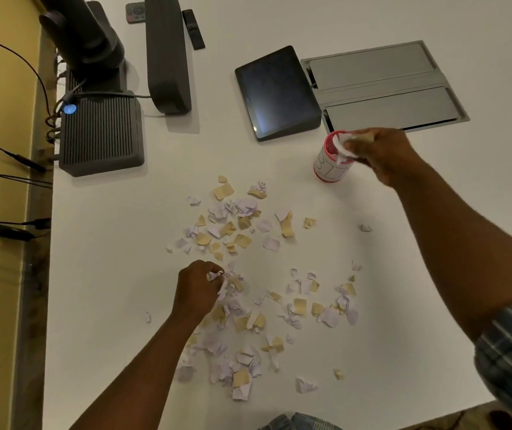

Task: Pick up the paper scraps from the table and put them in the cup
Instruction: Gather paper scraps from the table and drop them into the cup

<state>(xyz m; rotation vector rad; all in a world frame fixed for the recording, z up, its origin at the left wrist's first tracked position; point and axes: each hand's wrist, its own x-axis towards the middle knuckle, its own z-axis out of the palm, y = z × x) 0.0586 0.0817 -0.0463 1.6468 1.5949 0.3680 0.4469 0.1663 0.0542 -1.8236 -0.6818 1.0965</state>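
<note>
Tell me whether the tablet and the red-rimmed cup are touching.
Apart. The head view shows a strip of bare white table between the tablet front corner and the cup rim.

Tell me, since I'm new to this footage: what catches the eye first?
The scatter of white and tan paper scraps across the middle of the white table. Then the right hand, holding scraps over the red-rimmed cup farther back, while the left hand gathers more from the pile.
</note>
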